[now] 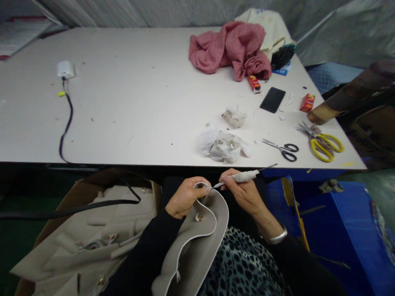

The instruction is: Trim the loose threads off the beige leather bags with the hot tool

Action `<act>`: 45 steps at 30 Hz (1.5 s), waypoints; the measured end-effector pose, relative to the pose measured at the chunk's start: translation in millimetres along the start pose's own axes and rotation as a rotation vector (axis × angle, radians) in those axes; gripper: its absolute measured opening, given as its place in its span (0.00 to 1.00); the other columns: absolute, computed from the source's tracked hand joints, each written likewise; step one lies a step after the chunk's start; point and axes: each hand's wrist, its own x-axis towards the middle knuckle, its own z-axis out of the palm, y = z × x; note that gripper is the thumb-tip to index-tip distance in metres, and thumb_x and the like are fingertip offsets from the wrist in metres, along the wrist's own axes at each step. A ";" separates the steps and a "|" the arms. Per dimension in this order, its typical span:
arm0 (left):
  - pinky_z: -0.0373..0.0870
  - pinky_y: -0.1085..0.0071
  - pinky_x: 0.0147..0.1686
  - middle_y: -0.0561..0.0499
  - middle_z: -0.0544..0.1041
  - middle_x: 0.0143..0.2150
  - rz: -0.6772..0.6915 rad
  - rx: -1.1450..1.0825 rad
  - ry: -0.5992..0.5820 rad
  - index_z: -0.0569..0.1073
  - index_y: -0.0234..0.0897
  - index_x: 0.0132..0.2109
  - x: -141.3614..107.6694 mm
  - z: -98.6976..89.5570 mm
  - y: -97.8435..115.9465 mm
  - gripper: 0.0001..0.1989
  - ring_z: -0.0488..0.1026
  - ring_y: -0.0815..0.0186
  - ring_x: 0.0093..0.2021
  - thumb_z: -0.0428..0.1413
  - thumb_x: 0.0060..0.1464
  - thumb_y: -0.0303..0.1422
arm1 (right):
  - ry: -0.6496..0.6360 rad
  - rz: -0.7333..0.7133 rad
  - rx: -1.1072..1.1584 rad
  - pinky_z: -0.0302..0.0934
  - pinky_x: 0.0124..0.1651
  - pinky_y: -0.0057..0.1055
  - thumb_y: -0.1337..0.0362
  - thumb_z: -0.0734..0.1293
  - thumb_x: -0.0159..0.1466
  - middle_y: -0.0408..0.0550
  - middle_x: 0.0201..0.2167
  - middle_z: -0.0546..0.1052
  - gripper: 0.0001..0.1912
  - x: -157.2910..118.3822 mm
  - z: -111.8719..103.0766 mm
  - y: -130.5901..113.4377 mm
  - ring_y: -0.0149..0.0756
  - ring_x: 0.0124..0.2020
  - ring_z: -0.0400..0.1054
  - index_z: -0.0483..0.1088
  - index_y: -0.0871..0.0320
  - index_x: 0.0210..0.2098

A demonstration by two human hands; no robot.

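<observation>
A beige leather-like bag piece [197, 246] with pale edges and a small gold fitting lies across my lap. My left hand [187, 196] pinches its upper edge, thumb on top. My right hand [242, 191] is closed round a thin tool with a wrapped whitish handle [246, 176], held like a pen. One narrow end of the tool meets the bag's edge beside my left thumb; a dark thin rod sticks out of the other end. What kind of tool it is I cannot make out.
Left of me a cardboard box [156, 195] holds several beige pieces. On the white table [138, 94] lie black scissors [282, 150], yellow scissors [327, 144], crumpled plastic [224, 146] and a red cloth [228, 49]. A black strap [69, 119] hangs over its edge. Blue bins [336, 230] stand right.
</observation>
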 end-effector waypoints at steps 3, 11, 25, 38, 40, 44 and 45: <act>0.57 0.73 0.29 0.54 0.70 0.25 0.010 -0.008 0.019 0.75 0.33 0.31 1.5 1.1 -1.9 0.17 0.62 0.71 0.27 0.71 0.42 0.40 | 0.017 -0.013 0.001 0.68 0.36 0.29 0.49 0.67 0.71 0.44 0.29 0.77 0.17 -4.0 2.8 6.8 0.34 0.30 0.73 0.75 0.55 0.36; 0.57 0.73 0.29 0.53 0.70 0.26 0.054 0.035 0.007 0.75 0.32 0.31 5.2 -1.5 -8.2 0.17 0.62 0.70 0.28 0.70 0.44 0.40 | -0.117 -0.492 -0.332 0.66 0.41 0.37 0.55 0.69 0.71 0.47 0.34 0.81 0.08 -18.6 -11.9 12.2 0.39 0.35 0.73 0.79 0.51 0.43; 0.60 0.72 0.31 0.53 0.69 0.27 0.116 0.181 0.098 0.73 0.34 0.32 0.6 -4.9 -5.9 0.15 0.63 0.68 0.29 0.67 0.48 0.41 | 0.671 -0.218 -0.257 0.72 0.40 0.35 0.54 0.67 0.71 0.47 0.35 0.82 0.13 20.2 -56.0 41.9 0.37 0.35 0.77 0.75 0.56 0.46; 0.61 0.73 0.31 0.54 0.69 0.27 -0.004 0.025 0.082 0.72 0.34 0.33 15.7 -22.0 -12.3 0.20 0.63 0.70 0.28 0.71 0.46 0.42 | 0.391 -0.160 -0.528 0.65 0.52 0.42 0.54 0.74 0.65 0.48 0.43 0.78 0.17 63.8 -102.9 65.0 0.44 0.46 0.71 0.75 0.51 0.51; 0.61 0.74 0.31 0.54 0.69 0.27 -0.012 0.014 0.080 0.72 0.33 0.32 19.6 -20.7 -12.0 0.20 0.63 0.70 0.29 0.71 0.46 0.42 | 0.347 -0.129 -0.552 0.65 0.50 0.41 0.55 0.74 0.64 0.48 0.42 0.76 0.18 66.1 -104.2 63.1 0.44 0.44 0.71 0.75 0.50 0.52; 0.60 0.74 0.30 0.54 0.69 0.27 -0.063 -0.034 0.062 0.72 0.34 0.32 27.9 -19.4 -12.7 0.20 0.63 0.70 0.27 0.72 0.45 0.43 | 0.287 -0.074 -0.639 0.63 0.43 0.38 0.56 0.74 0.64 0.45 0.33 0.69 0.16 68.7 -105.7 59.3 0.43 0.38 0.68 0.77 0.48 0.51; 0.60 0.74 0.29 0.55 0.69 0.26 -0.076 -0.043 0.058 0.72 0.34 0.32 29.8 -19.6 -13.4 0.20 0.63 0.70 0.27 0.71 0.45 0.43 | 0.282 -0.070 -0.644 0.62 0.42 0.37 0.57 0.74 0.64 0.44 0.32 0.68 0.14 68.8 -106.2 58.9 0.42 0.37 0.67 0.77 0.49 0.49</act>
